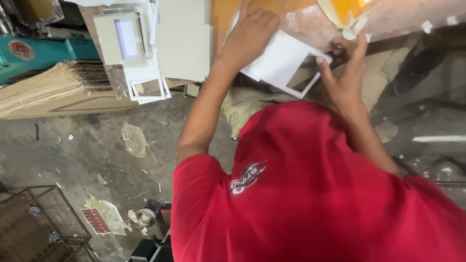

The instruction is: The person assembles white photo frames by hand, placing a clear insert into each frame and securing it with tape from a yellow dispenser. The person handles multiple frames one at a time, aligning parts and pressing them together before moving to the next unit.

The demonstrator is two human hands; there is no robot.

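Note:
A white card sheet with a rectangular window cut in it lies tilted on the brown worktop. My left hand presses down flat on its upper left part. My right hand pinches the card's right edge, thumb on the thin frame strip beside the window and fingers raised above it. My red shirt fills the lower middle and hides whatever lies below the card.
Stacks of grey-white cards and cut window frames sit at the worktop's left end. A pile of brown cardboard and a teal machine stand further left. A wire crate and scraps lie on the dirty floor.

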